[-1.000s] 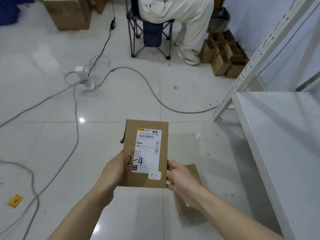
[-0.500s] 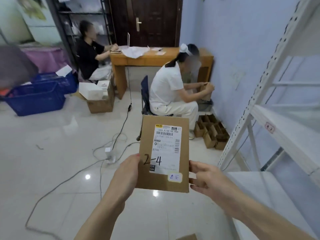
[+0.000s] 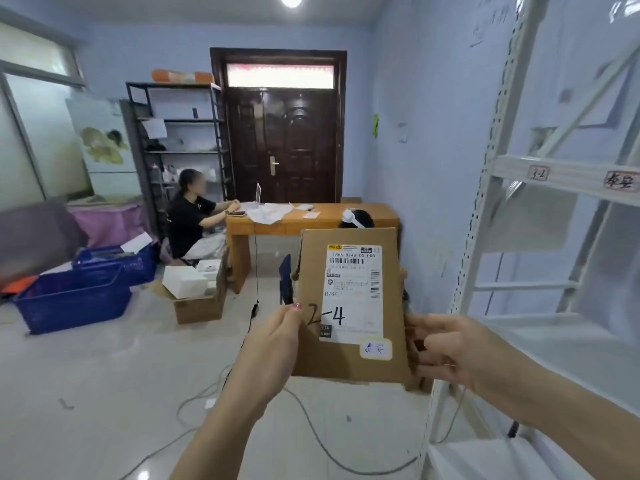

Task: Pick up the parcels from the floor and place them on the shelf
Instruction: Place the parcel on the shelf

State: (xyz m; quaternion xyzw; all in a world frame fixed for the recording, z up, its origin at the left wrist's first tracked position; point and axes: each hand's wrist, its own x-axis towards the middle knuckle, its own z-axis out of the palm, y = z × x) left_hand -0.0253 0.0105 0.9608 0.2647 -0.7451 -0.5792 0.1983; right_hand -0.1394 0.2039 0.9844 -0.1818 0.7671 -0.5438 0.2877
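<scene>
I hold a flat brown cardboard parcel (image 3: 349, 355) upright in front of me, with a white shipping label and "2-4" handwritten on it. My left hand (image 3: 273, 344) grips its left edge, thumb on the front. My right hand (image 3: 446, 348) holds its right edge, fingers partly behind the parcel. The white metal shelf (image 3: 561, 174) stands at the right, its perforated upright close to my right hand, with small labels on one shelf rail.
Grey cables (image 3: 311, 441) run across the tiled floor below the parcel. Blue crates (image 3: 72, 299) and an open carton (image 3: 197, 299) stand at the left. A person sits at a wooden desk (image 3: 311, 220), another sits behind the parcel. A dark door (image 3: 284, 143) is at the back.
The view has swung up from the floor to the room. The parcel has risen with both hands on it and now sits nearer the shelf upright.
</scene>
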